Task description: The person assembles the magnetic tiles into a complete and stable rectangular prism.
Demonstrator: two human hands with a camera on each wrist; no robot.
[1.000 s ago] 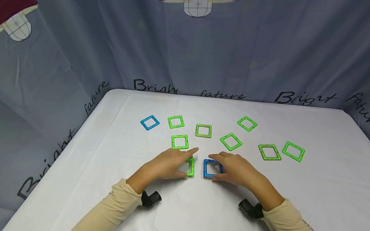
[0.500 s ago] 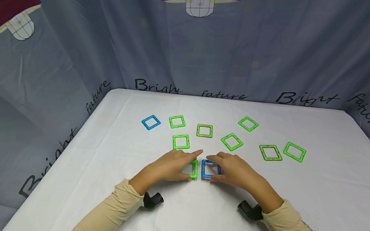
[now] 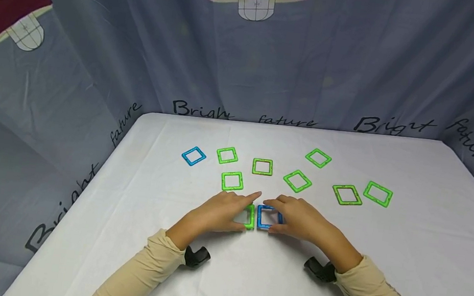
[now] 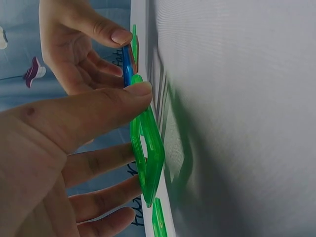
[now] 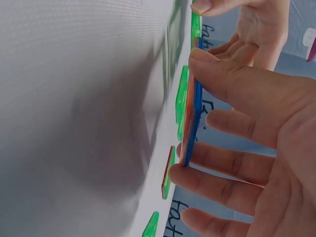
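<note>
Green at left: pinches a square frame (image 4: 156,150) between thumb and fingers of the left hand (image 3: 220,210), just above the bench (image 3: 122,213), nearer its left edge than its right. Risks nudging a loose green frame (image 3: 223,181) toward the far edge by overreaching. Just beside, pinches a blue frame (image 5: 197,103) likewise in the fingers of the right hand (image 3: 301,218). Risks a crooked meeting from unequal tilt, or a drop from a slackened thumb.
</note>
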